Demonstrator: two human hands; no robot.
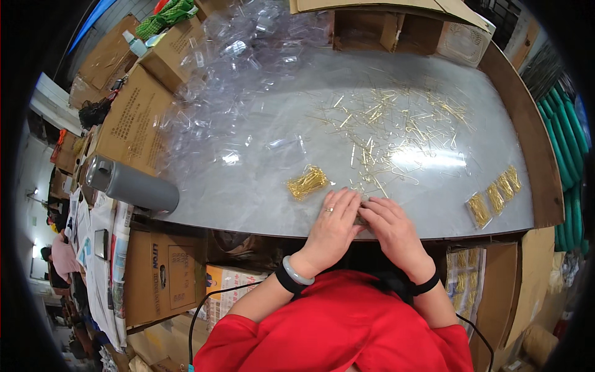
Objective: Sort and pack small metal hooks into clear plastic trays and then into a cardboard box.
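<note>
My left hand (334,222) and my right hand (393,230) come together at the near edge of the grey metal tabletop (260,204). Their fingers are bent and closed, with the thumbs close to each other. Whatever lies between them is mostly hidden. Just left of my left hand is a tight bundle of gold wire hooks (308,181). Loose gold hooks (378,118) are strewn beyond my hands, some lying close to the fingertips. To the right, several small clear plastic boxes filled with gold hooks (479,211) form a slanting row.
Clear plastic boxes (229,80) are heaped at the far left. A grey bottle (139,186) stands at the left edge beside cardboard (133,121). Cardboard compartments (362,31) line the back, and a cardboard wall (527,118) borders the right side.
</note>
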